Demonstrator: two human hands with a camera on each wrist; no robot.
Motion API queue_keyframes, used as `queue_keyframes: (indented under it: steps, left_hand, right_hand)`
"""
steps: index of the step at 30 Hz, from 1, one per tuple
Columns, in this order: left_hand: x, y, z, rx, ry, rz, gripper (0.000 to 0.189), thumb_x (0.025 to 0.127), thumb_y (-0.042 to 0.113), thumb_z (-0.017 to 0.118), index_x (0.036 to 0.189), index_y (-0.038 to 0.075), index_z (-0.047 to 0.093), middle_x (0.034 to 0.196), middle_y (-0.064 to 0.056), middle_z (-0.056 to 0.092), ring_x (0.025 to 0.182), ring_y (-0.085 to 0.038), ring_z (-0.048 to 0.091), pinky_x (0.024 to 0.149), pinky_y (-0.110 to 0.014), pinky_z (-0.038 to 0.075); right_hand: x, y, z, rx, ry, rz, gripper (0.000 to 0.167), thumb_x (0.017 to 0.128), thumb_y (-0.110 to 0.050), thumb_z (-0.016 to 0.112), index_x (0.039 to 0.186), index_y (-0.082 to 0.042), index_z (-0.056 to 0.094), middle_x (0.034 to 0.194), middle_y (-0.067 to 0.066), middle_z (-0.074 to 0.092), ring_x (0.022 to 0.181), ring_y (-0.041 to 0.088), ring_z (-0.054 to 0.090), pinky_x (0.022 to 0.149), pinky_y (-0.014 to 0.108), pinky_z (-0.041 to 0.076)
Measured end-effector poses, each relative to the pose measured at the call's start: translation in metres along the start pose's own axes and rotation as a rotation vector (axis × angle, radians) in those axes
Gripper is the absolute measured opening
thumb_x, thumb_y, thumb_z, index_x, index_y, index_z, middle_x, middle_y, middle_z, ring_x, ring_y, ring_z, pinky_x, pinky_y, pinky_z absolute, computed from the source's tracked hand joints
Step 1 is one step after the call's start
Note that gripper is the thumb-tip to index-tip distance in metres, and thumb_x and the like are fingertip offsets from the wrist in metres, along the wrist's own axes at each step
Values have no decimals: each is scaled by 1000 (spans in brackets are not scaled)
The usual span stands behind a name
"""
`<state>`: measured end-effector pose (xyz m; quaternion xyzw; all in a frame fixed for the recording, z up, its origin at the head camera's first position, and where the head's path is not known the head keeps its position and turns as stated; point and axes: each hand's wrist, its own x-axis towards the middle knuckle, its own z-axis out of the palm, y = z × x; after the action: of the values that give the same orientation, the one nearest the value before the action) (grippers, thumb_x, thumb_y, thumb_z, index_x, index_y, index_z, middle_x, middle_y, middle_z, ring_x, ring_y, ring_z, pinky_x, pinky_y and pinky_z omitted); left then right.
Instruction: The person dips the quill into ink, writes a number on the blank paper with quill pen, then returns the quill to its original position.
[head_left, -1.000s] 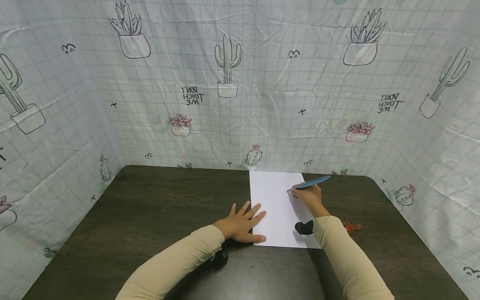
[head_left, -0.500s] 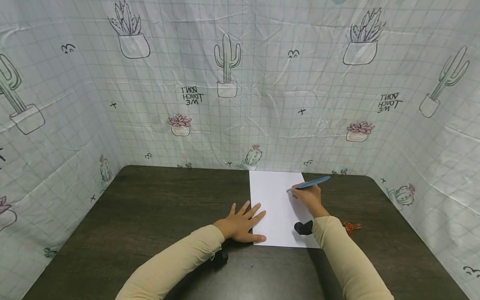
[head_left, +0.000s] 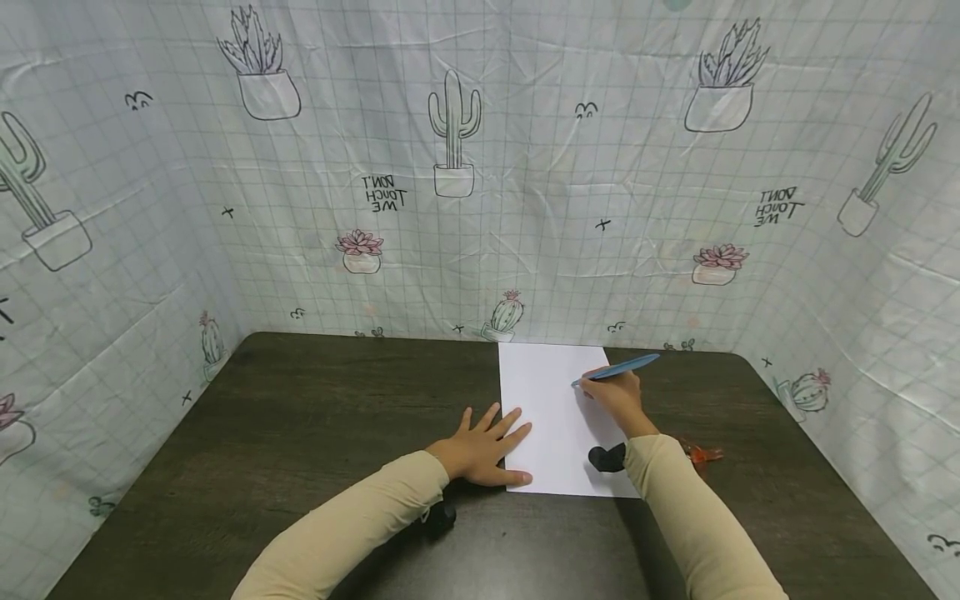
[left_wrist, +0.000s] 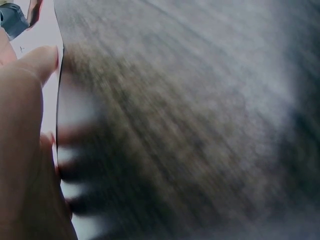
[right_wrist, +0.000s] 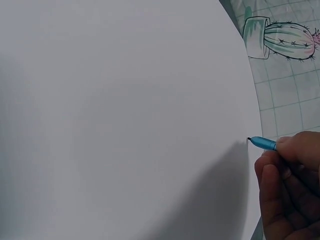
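Observation:
A white sheet of paper point(head_left: 543, 433) lies upright on the dark table. My left hand point(head_left: 483, 450) rests on its lower left edge, fingers spread, thumb near the bottom corner. In the left wrist view the thumb point(left_wrist: 42, 62) and fingers lie along the paper's edge. My right hand point(head_left: 621, 398) pinches a blue pen point(head_left: 630, 364) that widens toward its rear end, over the sheet's upper right part. The right wrist view shows the pen's dark tip right at the paper, close to an edge, with curled fingers point(right_wrist: 272, 195) below the barrel.
An orange object point(head_left: 703, 454) lies right of the paper, partly hidden by the right sleeve point(head_left: 690, 508). Black wrist-worn devices stick out beneath both wrists, the right one point(head_left: 606, 457) over the sheet. A cactus-printed curtain point(head_left: 453, 267) encloses the table point(head_left: 337, 400) at the back and sides.
The right hand and the pen have shifted a tiny bit to the left. The left hand and the paper have stayed in place.

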<state>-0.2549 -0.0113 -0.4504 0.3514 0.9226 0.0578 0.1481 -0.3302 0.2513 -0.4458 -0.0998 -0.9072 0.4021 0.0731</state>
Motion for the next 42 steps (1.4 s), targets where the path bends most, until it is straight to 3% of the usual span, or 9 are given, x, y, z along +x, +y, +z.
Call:
queue_keyframes:
  steps: [11, 22, 42]
  left_hand:
    - [-1, 1, -1, -19, 7, 5, 79, 93, 66, 40, 156, 27, 13, 162, 1, 2, 148, -30, -1, 112, -64, 3]
    - [1, -1, 1, -18, 12, 8, 80, 93, 67, 39, 156, 27, 12, 162, 1, 2, 148, -29, -1, 112, -64, 3]
    - [5, -4, 7, -18, 6, 14, 81, 92, 70, 35, 156, 28, 10, 162, 2, 0, 148, -30, -4, 111, -64, 1]
  right_hand:
    - [-1, 0, 0, -18, -46, 25, 20, 82, -24, 69, 93, -10, 77, 66, -11, 67, 66, 8, 57, 59, 24, 43]
    - [-3, 2, 2, 15, -45, -13, 19, 80, -22, 71, 91, -8, 78, 67, -7, 69, 65, 9, 56, 61, 25, 43]
    - [-14, -1, 0, 112, -144, -4, 21, 81, -20, 74, 93, -4, 76, 70, -5, 70, 65, 8, 60, 62, 26, 45]
